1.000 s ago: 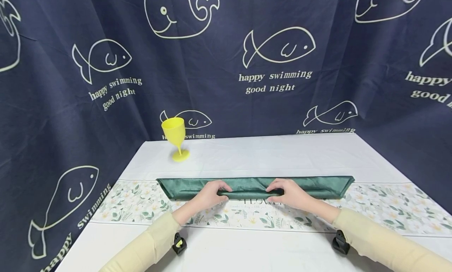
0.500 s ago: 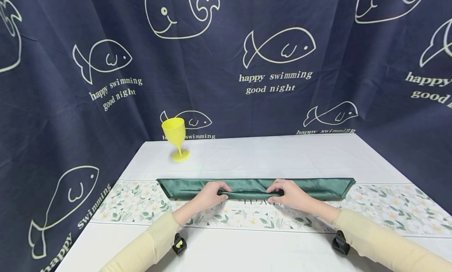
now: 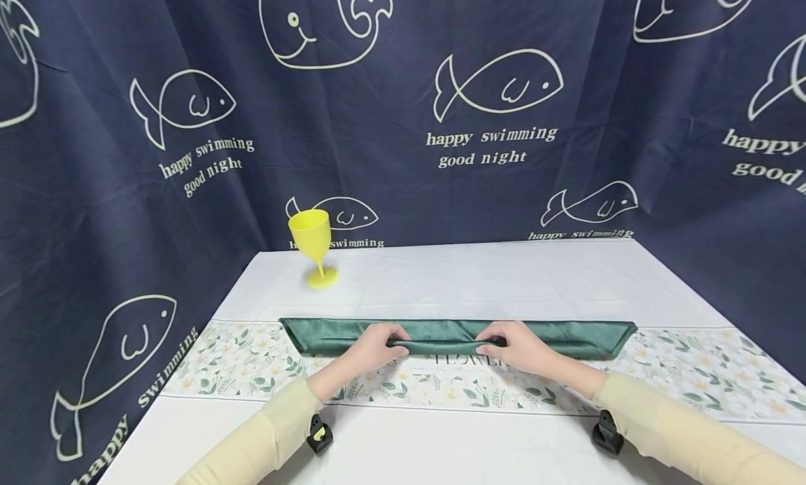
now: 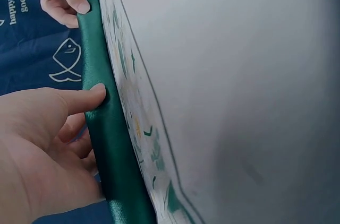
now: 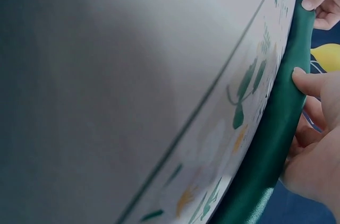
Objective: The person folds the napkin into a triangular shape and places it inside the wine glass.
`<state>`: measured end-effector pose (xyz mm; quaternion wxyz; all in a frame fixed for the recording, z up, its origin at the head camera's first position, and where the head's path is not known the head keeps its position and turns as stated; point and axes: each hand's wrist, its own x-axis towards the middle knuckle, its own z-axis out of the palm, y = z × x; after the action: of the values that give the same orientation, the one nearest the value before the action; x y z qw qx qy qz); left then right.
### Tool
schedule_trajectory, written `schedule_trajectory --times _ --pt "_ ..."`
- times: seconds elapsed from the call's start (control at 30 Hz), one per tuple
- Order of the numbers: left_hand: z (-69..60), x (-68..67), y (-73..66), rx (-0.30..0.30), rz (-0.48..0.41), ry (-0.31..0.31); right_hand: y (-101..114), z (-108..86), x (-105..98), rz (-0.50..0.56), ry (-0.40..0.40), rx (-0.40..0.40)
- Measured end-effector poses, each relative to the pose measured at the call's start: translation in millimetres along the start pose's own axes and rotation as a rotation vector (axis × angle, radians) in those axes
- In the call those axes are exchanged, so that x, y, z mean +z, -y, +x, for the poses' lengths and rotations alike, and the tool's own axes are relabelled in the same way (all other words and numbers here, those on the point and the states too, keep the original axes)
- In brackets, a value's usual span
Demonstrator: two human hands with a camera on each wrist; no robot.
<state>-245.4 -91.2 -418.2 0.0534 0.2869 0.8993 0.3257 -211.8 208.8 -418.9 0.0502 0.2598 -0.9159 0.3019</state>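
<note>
A dark green satiny cloth (image 3: 567,336), folded into a long narrow strip, lies across the middle of the table. My left hand (image 3: 376,346) pinches its near rolled edge left of centre, thumb in front and fingers behind. Right of centre, my right hand (image 3: 518,345) pinches the same edge in the same way. Between the two hands the edge forms a smooth roll. In the left wrist view the thumb of the left hand (image 4: 48,144) presses on the green roll (image 4: 114,144). The right wrist view has the right hand (image 5: 321,128) on the roll (image 5: 276,128), fingertips partly hidden behind it.
A yellow goblet (image 3: 311,241) stands upright at the table's back left. The white tablecloth (image 3: 453,446) carries a flowered band (image 3: 705,366) with lettering just in front of the green cloth. A dark blue curtain (image 3: 403,177) with fish drawings hangs behind and at both sides.
Both hands stay almost in place on the green cloth. Its rolled edge between them looks slightly tighter, and the cloth's right end has shifted a little to the right.
</note>
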Motion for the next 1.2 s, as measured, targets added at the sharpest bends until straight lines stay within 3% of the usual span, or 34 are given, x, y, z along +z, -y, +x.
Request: schedule_trajectory --times 0.77,1.2 --pt "1.0 0.8 0.2 0.001 -0.013 0.015 3.0 0.1 -1.1 0.039 0.023 0.025" --pt "1.8 2.4 1.6 0.021 0.030 0.021 4.4 0.2 -1.7 0.061 0.026 0.032"
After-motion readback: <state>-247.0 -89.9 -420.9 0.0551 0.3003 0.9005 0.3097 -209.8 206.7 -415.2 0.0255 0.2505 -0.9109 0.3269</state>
